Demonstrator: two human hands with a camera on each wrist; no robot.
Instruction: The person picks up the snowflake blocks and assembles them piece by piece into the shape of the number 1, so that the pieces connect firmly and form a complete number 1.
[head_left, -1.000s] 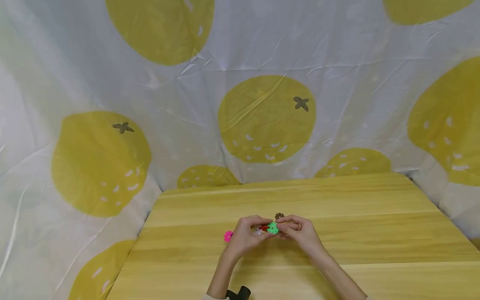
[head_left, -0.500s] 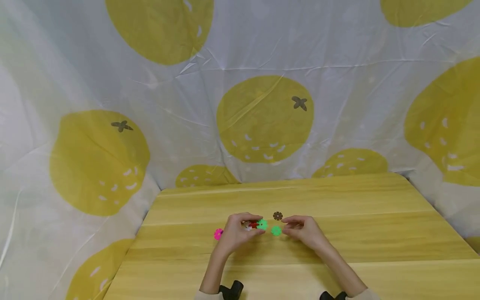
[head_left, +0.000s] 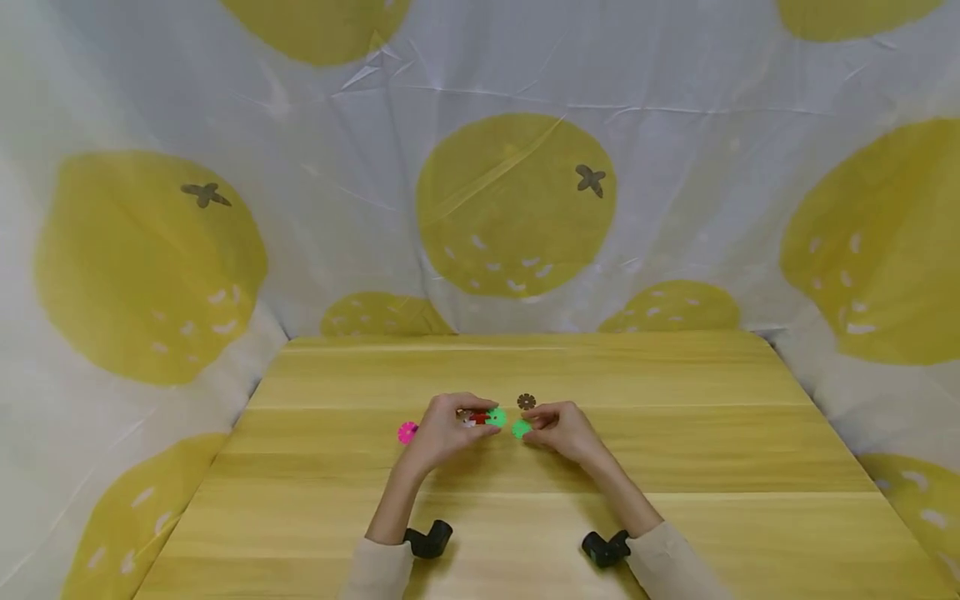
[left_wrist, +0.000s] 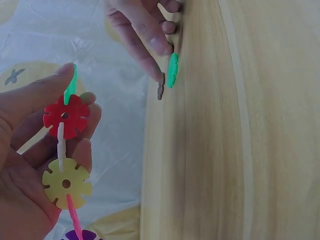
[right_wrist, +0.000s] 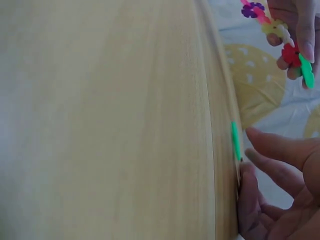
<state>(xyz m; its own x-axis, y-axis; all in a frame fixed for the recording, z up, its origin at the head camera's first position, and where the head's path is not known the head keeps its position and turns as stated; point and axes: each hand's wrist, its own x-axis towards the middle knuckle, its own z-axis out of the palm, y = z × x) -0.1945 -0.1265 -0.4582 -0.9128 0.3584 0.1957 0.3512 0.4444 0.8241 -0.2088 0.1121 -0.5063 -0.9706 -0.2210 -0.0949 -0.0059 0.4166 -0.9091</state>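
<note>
My left hand (head_left: 442,429) holds a chain of interlocked notched plastic discs, its thumb and fingers pinching the green end disc (left_wrist: 71,86). Behind it in the chain come a red disc (left_wrist: 66,116), a white one (left_wrist: 61,147), a yellow one (left_wrist: 67,184), a pink one (left_wrist: 75,216) and a purple one (left_wrist: 82,235). Another pink disc (head_left: 407,432) sticks out left of the hand. My right hand (head_left: 564,431) is at a loose green disc (head_left: 521,429) on the table, fingertips at its edge, thumb and fingers apart. A loose brown disc (head_left: 527,402) lies just beyond.
The wooden table (head_left: 510,508) spreads around both hands. A white cloth with yellow fruit prints (head_left: 517,208) hangs behind its far edge and at the sides. Black wrist devices (head_left: 430,540) are strapped at both wrists.
Both hands were together at the chain's green end; they have parted, the left carrying the chain leftward. The right has come to the loose green disc. The head view has tilted.
</note>
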